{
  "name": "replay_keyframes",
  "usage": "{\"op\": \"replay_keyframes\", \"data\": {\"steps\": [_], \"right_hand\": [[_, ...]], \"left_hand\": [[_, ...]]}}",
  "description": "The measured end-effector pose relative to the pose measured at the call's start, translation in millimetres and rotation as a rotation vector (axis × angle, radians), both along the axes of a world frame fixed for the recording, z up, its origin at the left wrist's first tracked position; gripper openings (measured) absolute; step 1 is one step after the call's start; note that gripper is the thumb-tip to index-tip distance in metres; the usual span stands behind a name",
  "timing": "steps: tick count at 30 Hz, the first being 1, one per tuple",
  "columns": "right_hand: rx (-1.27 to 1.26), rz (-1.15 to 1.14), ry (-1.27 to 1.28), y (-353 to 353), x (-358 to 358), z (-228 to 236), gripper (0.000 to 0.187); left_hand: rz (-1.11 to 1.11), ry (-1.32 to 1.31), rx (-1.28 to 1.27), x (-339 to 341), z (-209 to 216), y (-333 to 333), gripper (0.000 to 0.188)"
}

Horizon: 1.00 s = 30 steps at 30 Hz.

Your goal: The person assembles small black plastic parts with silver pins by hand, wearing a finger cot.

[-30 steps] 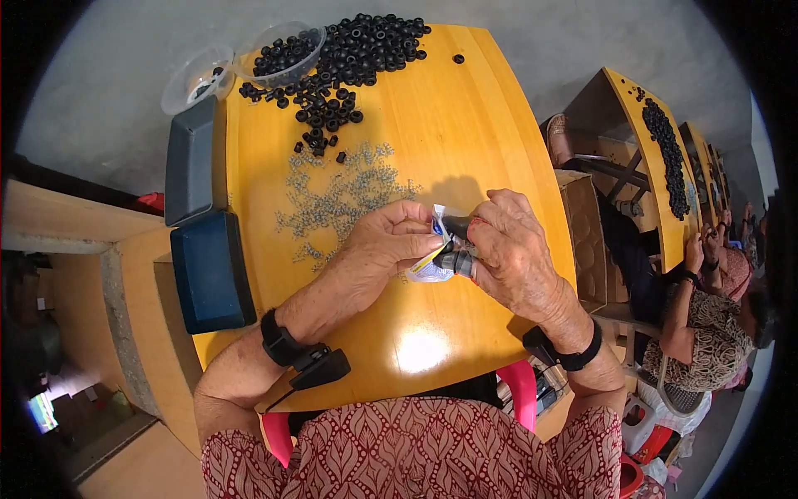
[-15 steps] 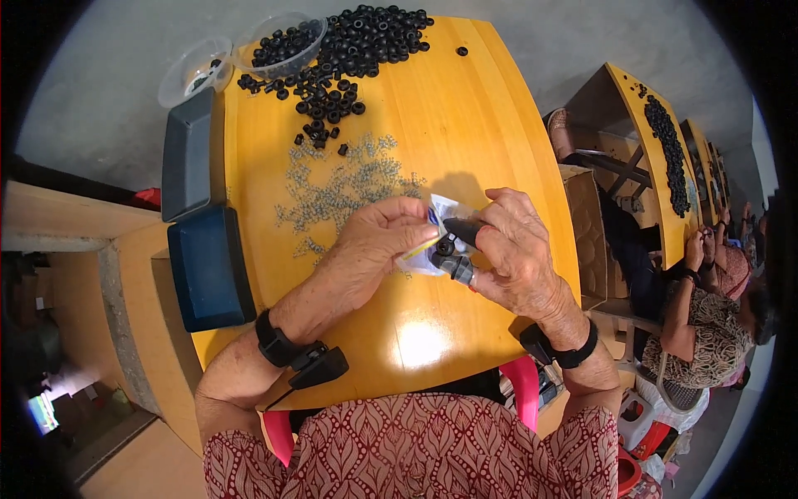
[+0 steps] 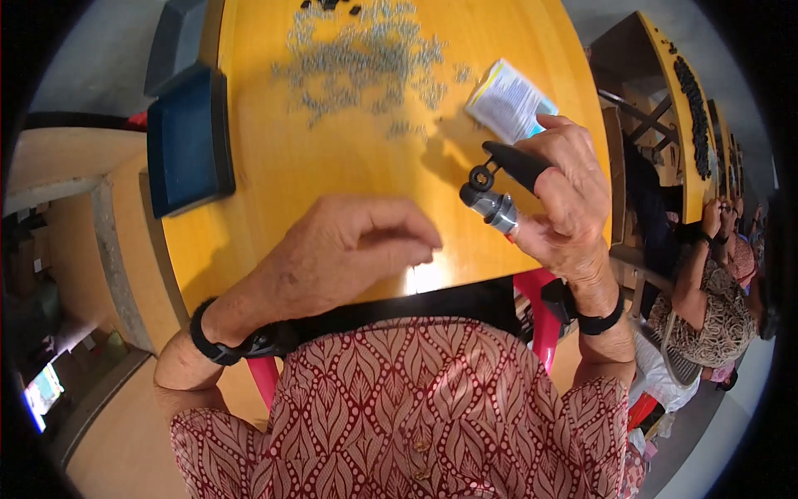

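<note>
My right hand [image 3: 565,187] wears a black cover on the index finger and a dark, clear-wrapped cover on the thumb. Between these two tips it pinches a small black rubber ring [image 3: 481,177]. A white packet [image 3: 511,101] with yellow and blue edges is just beyond that hand's knuckles, partly behind its fingers; whether they touch it I cannot tell. My left hand [image 3: 332,249] hovers over the table's near part, slightly blurred, fingers curled in with thumb and index tips together. Anything between them is hidden. Many small metal pieces [image 3: 366,66] lie scattered at the far side.
Two dark trays, a blue one [image 3: 187,145] and a grey one [image 3: 176,46], stand along the left edge of the yellow table [image 3: 274,183]. A few black pieces [image 3: 328,4] show at the top. Another person [image 3: 706,312] sits at a table on the right.
My hands have parted: the left has moved left and nearer, off the packet. The packet is now beyond my right hand. The view has tipped down, so the black pile is mostly out of sight.
</note>
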State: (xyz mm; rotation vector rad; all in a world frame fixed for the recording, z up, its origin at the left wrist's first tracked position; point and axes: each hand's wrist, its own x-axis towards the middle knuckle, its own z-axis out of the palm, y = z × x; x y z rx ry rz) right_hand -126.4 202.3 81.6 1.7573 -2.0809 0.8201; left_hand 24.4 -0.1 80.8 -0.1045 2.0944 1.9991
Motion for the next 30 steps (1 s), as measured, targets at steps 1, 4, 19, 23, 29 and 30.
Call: {"op": "replay_keyframes", "data": {"steps": [1,4,19,23,29,30], "right_hand": [[-0.026,0.007,-0.008,1.4,5.1,-1.3,0.028],[0.047,0.023,-0.061,10.4,20.2,-1.7,0.027],[0.070,0.075,-0.135,30.1,45.2,-12.1,0.039],[0.021,0.088,-0.145,27.6,47.6,-13.3,0.037],[-0.025,0.242,-0.088,13.5,64.8,-22.3,0.026],[-0.024,0.241,-0.087,11.0,66.9,-25.5,0.026]], "left_hand": [[-0.124,-0.109,-0.041,11.2,-3.3,1.6,0.013],[-0.250,0.015,-0.198,37.7,-14.9,6.5,0.015],[-0.278,0.219,-0.453,67.8,-29.6,13.8,0.015],[0.023,0.182,-0.397,59.2,-37.6,10.6,0.009],[0.252,-0.002,-0.190,48.4,-47.6,12.1,0.014],[0.226,-0.107,-0.074,46.5,-53.2,10.8,0.014]]}}
